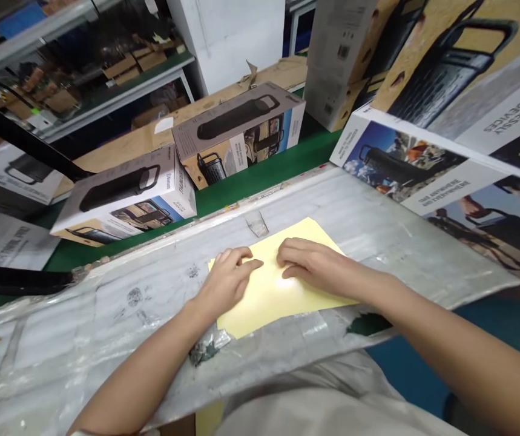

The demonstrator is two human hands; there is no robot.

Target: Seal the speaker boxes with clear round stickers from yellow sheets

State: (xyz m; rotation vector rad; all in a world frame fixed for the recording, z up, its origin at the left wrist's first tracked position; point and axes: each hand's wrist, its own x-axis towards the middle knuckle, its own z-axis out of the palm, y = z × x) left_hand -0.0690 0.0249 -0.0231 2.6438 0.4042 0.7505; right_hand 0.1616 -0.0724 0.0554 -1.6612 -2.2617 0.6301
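Note:
A yellow sheet (264, 303) lies on the plastic-covered bench in front of me, with a bright glare spot near its middle. My left hand (230, 278) rests over the sheet's left side, palm down, thumb and forefinger stretched toward the middle and slightly apart. On the upper right part of the sheet is my right hand (307, 260), its fingers bent down toward the paper and the thumb a little apart from them. Nothing shows between the fingers of either hand. Whether the yellow is one sheet or a thin stack, I cannot tell.
Two printed speaker boxes, a left one (128, 197) and a right one (241, 130), stand along a green strip (260, 163) behind the bench. Larger printed cartons (423, 163) crowd the right side. A black bar (19, 280) juts in from the left.

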